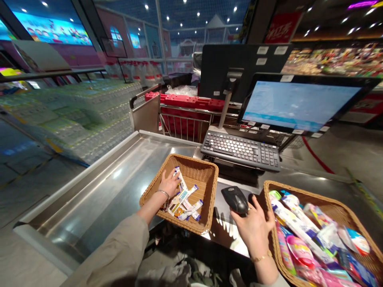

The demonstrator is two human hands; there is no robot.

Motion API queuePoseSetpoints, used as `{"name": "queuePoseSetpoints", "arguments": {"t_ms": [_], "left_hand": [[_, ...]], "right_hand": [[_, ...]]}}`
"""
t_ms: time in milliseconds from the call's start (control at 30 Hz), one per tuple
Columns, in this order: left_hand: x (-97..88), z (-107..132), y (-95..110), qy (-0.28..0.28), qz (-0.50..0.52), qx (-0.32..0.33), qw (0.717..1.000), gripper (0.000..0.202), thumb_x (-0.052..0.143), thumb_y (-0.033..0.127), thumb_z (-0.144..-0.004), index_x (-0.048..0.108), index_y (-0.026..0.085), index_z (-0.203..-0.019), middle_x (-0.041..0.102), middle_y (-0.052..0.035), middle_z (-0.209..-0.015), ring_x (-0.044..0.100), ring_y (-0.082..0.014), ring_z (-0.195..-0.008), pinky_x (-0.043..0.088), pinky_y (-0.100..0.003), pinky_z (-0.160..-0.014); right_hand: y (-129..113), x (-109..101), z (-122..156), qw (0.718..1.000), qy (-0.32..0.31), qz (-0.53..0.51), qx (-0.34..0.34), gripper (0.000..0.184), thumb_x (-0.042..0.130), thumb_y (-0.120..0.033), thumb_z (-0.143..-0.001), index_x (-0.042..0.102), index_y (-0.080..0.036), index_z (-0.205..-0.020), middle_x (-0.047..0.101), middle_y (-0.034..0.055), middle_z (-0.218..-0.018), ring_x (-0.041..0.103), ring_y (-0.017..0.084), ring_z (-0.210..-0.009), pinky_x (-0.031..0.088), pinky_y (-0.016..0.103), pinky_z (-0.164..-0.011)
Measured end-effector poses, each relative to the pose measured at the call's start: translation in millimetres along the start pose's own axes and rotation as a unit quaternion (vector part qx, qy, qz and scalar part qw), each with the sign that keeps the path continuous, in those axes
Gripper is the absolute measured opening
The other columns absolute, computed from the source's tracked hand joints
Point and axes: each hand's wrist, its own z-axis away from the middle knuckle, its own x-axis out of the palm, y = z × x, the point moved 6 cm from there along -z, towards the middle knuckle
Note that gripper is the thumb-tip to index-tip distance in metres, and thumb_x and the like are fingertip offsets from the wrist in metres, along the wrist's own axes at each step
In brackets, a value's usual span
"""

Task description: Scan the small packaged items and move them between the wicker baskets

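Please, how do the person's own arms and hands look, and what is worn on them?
The left grip and right grip are bare hands, without gloves. The left arm has a loose beige sleeve and a thin silver bangle; the right wrist has a thin gold bracelet.

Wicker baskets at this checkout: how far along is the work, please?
Probably done: some packets lie in the wicker basket on the view's left. In hand: the left hand touches them, and the right hand is on a black handheld barcode scanner. Left: the other wicker basket stands heaped with packaged goods.
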Motion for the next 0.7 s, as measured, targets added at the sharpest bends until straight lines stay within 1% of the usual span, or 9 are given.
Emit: {"name": "queuePoseSetpoints", "arguments": {"t_ms": [100,233,300,367,433,600,700], "left_hand": [[12.3,1.3,-3.1,-0.025,-0.001,0.024,0.999,0.038,0.075,0.023,-0.074,0.072,0.032,-0.111,0.051,-0.0078,-0.15,0.027,-0.0347,-0.149,0.004,-0.07,-0.117],[27.4,-0.7,-2.7,-0.06,-0.004,0.061,0.996,0.033,0.079,0.017,-0.068,0.075,0.032,-0.097,0.058,-0.0055,-0.145,0.031,-0.0349,-0.148,0.006,-0.069,-0.116],[33.7,-2.8,-1.7,-0.07,-0.007,0.075,0.995,0.028,0.075,0.015,-0.072,0.076,0.032,-0.093,0.06,-0.0041,-0.143,0.032,-0.0338,-0.147,0.006,-0.069,-0.117],[40.2,-4.7,-0.3,-0.076,-0.011,0.086,0.993,0.022,0.068,0.014,-0.078,0.076,0.032,-0.089,0.062,-0.0027,-0.14,0.033,-0.0315,-0.147,0.006,-0.067,-0.117],[47.9,-6.3,1.0,-0.08,-0.014,0.097,0.992,0.023,0.062,0.013,-0.083,0.076,0.031,-0.086,0.064,-0.0018,-0.137,0.035,-0.0294,-0.146,0.005,-0.066,-0.118],[67.5,-11.2,2.8,-0.088,-0.016,0.116,0.989,0.024,0.06,0.013,-0.085,0.076,0.031,-0.084,0.068,-0.0019,-0.131,0.041,-0.0267,-0.142,0.002,-0.067,-0.118],[72.8,-14.4,2.5,-0.097,-0.018,0.134,0.986,0.021,0.062,0.014,-0.085,0.075,0.029,-0.079,0.07,0.0,-0.128,0.044,-0.0277,-0.14,-0.001,-0.068,-0.117]], "right_hand": [[-1.7,0.7,0.9,1.0,0.006,0.0,0.005,0.036,0.049,-0.052,-0.076,0.073,-0.027,-0.085,0.075,0.0052,-0.11,0.049,0.031,-0.13,0.011,0.056,-0.113],[-3.1,3.0,2.3,1.0,0.004,-0.002,0.009,0.036,0.049,-0.05,-0.075,0.073,-0.027,-0.086,0.074,0.0054,-0.11,0.049,0.032,-0.129,0.011,0.056,-0.112],[-2.7,4.5,2.9,1.0,0.0,-0.001,0.008,0.035,0.05,-0.05,-0.075,0.073,-0.027,-0.087,0.074,0.0051,-0.111,0.049,0.032,-0.129,0.011,0.056,-0.112],[-1.1,5.5,3.2,1.0,0.0,0.0,0.012,0.035,0.051,-0.05,-0.075,0.073,-0.027,-0.087,0.074,0.005,-0.111,0.049,0.031,-0.129,0.011,0.056,-0.112],[1.1,6.1,3.2,1.0,0.001,-0.001,0.017,0.035,0.051,-0.051,-0.074,0.073,-0.027,-0.087,0.074,0.0049,-0.113,0.049,0.031,-0.13,0.011,0.056,-0.112],[5.5,5.4,2.8,1.0,0.007,0.0,0.02,0.035,0.052,-0.052,-0.074,0.073,-0.026,-0.087,0.074,0.0052,-0.113,0.049,0.031,-0.13,0.012,0.057,-0.112],[6.8,3.6,3.0,1.0,0.015,0.004,0.018,0.036,0.052,-0.051,-0.074,0.073,-0.025,-0.089,0.074,0.0056,-0.112,0.05,0.031,-0.13,0.012,0.057,-0.112]]}}
